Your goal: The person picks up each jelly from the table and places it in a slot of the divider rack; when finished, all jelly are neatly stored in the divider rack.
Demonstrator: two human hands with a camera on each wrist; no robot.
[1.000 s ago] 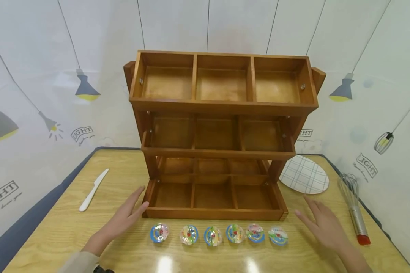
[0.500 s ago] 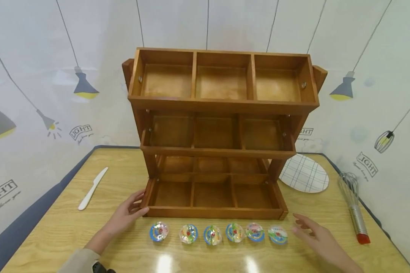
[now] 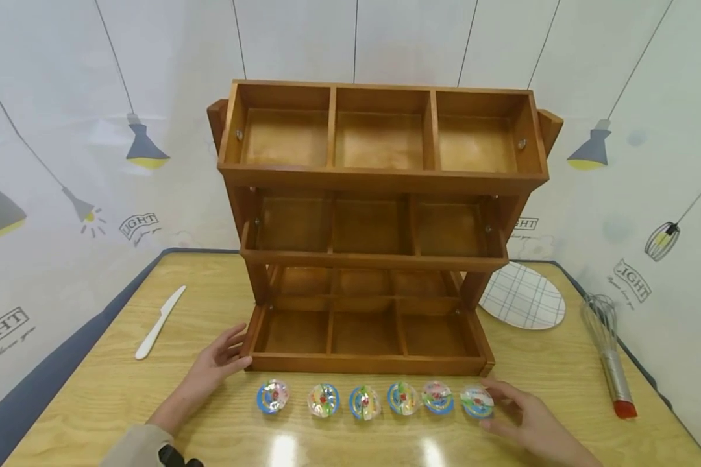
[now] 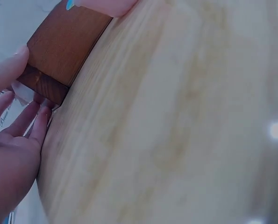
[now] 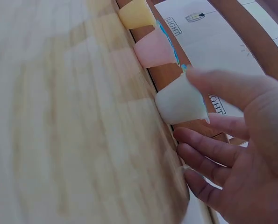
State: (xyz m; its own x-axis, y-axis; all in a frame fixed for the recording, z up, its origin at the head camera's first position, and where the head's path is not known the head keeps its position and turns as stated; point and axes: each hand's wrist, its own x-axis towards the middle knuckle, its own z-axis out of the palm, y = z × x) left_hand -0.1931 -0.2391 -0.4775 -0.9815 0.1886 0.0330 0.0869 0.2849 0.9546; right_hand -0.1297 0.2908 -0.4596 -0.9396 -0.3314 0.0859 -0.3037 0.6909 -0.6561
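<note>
6 small jelly cups (image 3: pixel 365 403) stand lids up in a row on the tabletop (image 3: pixel 350 447), in front of a wooden shelf (image 3: pixel 374 364). The right grip (image 3: pixel 534 425) is at the rightmost cup (image 5: pixel 181 102), its thumb and forefinger parted about as wide as the lid, with a tip near the rim on each side. I cannot tell whether they pinch it. The left grip (image 3: pixel 211 368) lies loosely bent at the front left corner of the shelf, thumb against the wood.

The cup should be very light, with a thin, slightly springy plastic wall and a soft, wobbly filling. That wall narrows toward the base and looks smooth, so a hold low down would likely slide. Just below the rim, with thumb and fingers opposite each other, seems the best place, as the lip would stop a slip. Pressure should be mild: a hard squeeze could dent the wall or strain the shiny lid, and tugging the lid's edge might peel it. The pink cup (image 5: pixel 155 48) is just beside it, so coming in from the right leaves more finger room. The shelf looks stiff and much heavier.
</note>
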